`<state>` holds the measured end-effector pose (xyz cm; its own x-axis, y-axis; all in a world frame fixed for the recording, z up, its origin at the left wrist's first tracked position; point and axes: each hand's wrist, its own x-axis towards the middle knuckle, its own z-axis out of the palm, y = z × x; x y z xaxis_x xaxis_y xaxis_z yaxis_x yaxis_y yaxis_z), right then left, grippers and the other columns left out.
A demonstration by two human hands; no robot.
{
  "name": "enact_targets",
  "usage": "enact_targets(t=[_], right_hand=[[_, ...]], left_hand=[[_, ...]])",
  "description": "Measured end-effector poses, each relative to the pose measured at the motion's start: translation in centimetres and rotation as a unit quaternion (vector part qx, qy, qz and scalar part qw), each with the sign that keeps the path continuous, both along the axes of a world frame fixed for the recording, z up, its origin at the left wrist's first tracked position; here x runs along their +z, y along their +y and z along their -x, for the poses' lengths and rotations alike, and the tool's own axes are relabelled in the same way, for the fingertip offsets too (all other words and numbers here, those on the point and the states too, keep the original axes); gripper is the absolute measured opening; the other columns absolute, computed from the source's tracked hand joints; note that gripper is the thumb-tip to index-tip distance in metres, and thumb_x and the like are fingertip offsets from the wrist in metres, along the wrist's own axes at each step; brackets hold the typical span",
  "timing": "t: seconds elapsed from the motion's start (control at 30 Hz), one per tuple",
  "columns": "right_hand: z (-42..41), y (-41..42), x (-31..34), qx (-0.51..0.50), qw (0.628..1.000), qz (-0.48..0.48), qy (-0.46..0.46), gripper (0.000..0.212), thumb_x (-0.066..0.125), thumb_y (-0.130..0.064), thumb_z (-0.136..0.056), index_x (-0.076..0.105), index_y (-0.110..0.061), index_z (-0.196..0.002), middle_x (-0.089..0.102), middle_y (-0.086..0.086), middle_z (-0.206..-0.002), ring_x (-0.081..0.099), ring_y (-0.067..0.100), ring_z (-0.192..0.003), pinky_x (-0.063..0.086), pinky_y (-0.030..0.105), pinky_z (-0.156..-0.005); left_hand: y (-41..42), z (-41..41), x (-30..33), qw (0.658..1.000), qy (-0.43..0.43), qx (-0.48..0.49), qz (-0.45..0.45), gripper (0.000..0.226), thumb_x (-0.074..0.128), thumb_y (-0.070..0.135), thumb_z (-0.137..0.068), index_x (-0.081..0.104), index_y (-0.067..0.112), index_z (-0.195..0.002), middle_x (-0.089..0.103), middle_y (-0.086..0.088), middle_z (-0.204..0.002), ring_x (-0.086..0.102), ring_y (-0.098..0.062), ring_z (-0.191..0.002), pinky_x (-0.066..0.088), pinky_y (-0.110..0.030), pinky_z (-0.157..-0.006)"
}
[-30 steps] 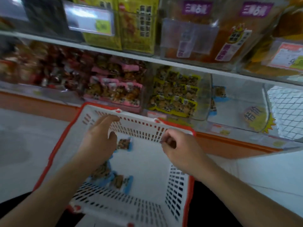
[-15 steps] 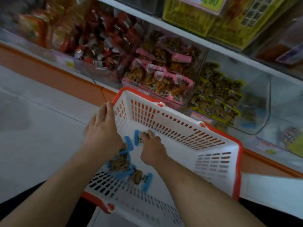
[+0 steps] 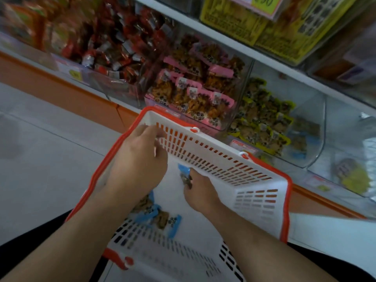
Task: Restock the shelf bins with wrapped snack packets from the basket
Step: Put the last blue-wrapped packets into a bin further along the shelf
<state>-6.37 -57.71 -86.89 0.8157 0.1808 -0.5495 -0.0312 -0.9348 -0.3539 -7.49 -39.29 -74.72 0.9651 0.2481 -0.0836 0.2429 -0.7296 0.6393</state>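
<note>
**Currently: picking blue packets out of the basket — handling notes**

Nearest the camera, the white slotted plastic basket with a red rim [image 3: 262,202] sits against the person's lap, tilted toward the shelf. On its floor lies a small heap of blue-edged clear snack packets [image 3: 160,218] with brown contents; part of the heap is hidden under the left forearm.

Left hand [image 3: 138,165]: hovers over the basket's left side, fingers loosely curled and close together near the slotted wall. Whether it holds anything, I cannot tell.

Right hand [image 3: 200,192]: down inside the basket, fingertips pinching one blue-edged packet [image 3: 184,173], which stands partly lifted off the floor, just beside the far wall.

Handling judgement: packets look light, thin and pliable, with glossy film that is likely slippery. Contents appear lumpy, possibly crushable. Best hold is probably the flat sealed blue edge, pinched between thumb and fingertip, rather than squeezing the middle. Several could be gathered at once, but slick film may let them slide apart.

Farther off, clear plastic shelf bins: pink-edged packets [image 3: 195,94] directly beyond the basket, yellow-edged packets [image 3: 264,117] next right, then a nearly empty clear bin [image 3: 317,127] with a few blue-edged packets, the likely destination.
</note>
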Motion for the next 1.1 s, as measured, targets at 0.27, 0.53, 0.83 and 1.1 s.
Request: enact_targets(t=[0.27, 0.53, 0.83, 1.1], right_hand=[[1.1, -6.6, 11.8, 0.114, 0.944, -0.235, -0.202, 0.041, 0.066, -0.003, -0.1, 0.075, -0.028, -0.131, 0.071, -0.014, -0.134, 0.062, 0.012, -0.123, 0.049, 0.029, -0.105], [2.9, -11.4, 14.5, -0.083, 0.908, -0.344, -0.223, 0.077, 0.049, 0.026, -0.087, 0.08, -0.038, -0.117, 0.048, -0.019, -0.159, 0.038, 0.004, -0.152, 0.035, 0.028, -0.123], [2.1, -15.9, 16.3, -0.224, 0.879, -0.399, -0.133, 0.045, 0.079, 0.0, -0.09, 0.077, -0.041, -0.11, 0.075, -0.014, -0.109, 0.072, 0.007, -0.098, 0.061, 0.022, -0.083], [-1.3, -26.4, 16.2, -0.322, 0.846, -0.361, -0.226, 0.046, 0.077, -0.001, -0.091, 0.074, -0.043, -0.109, 0.072, -0.016, -0.112, 0.069, 0.002, -0.104, 0.061, 0.028, -0.089]], left_hand=[[-4.5, 0.9, 1.1, 0.815, 0.328, 0.12, 0.463, 0.042, 0.06, 0.045, -0.102, 0.076, 0.006, -0.106, 0.08, -0.013, -0.097, 0.079, -0.033, -0.084, 0.063, -0.042, -0.071], [-10.5, 2.1, 2.9, 0.866, 0.155, 0.081, 0.469, 0.019, 0.068, 0.004, -0.096, 0.07, 0.015, -0.112, 0.08, -0.004, -0.097, 0.078, -0.02, -0.091, 0.061, -0.035, -0.076], [-17.2, 2.5, 4.8, 0.908, 0.06, 0.038, 0.413, 0.037, 0.075, 0.011, -0.093, 0.062, 0.035, -0.117, 0.078, 0.007, -0.095, 0.077, -0.015, -0.086, 0.062, -0.036, -0.072], [-28.6, -3.3, 5.1, 0.951, 0.006, -0.144, 0.274, 0.045, 0.077, 0.004, -0.088, 0.068, 0.036, -0.119, 0.074, 0.016, -0.103, 0.072, -0.009, -0.094, 0.063, -0.04, -0.086]])
